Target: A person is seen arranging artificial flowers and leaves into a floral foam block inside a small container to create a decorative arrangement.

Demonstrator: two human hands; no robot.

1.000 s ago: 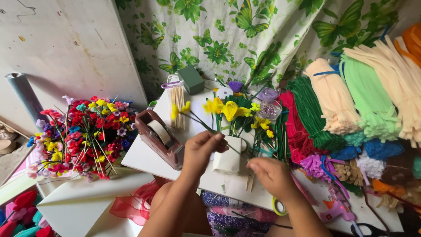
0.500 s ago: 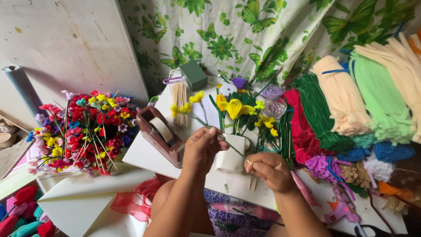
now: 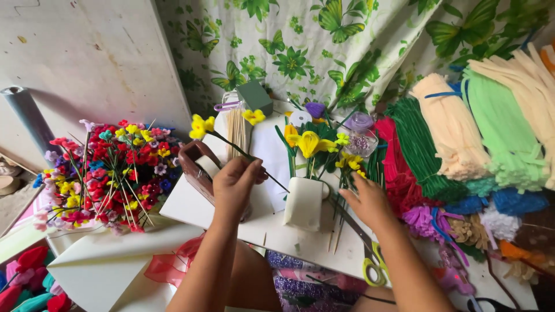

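Note:
My left hand (image 3: 234, 186) pinches the thin dark stem of a handmade yellow flower (image 3: 201, 126), whose bloom points up and to the left. The stem slants down toward a white paper-wrapped vase (image 3: 303, 203) that holds a bigger yellow flower (image 3: 310, 143) with green leaves. My right hand (image 3: 370, 201) lies to the right of the vase, fingers spread and empty, its fingertips at the stems of some small yellow flowers (image 3: 348, 160). Both hands are over a white board (image 3: 191, 205).
A brown tape dispenser (image 3: 198, 167) stands left of my left hand. A large bunch of small coloured flowers (image 3: 110, 173) sits at far left. Scissors (image 3: 370, 260) lie by my right wrist. Bundles of pipe cleaners (image 3: 451, 133) fill the right. A green foam block (image 3: 254, 96) and wooden sticks (image 3: 237, 127) are behind.
My left hand has swung the yellow flower up and to the left. My right hand has let go of the stem's lower end and moved right, toward the small yellow flowers.

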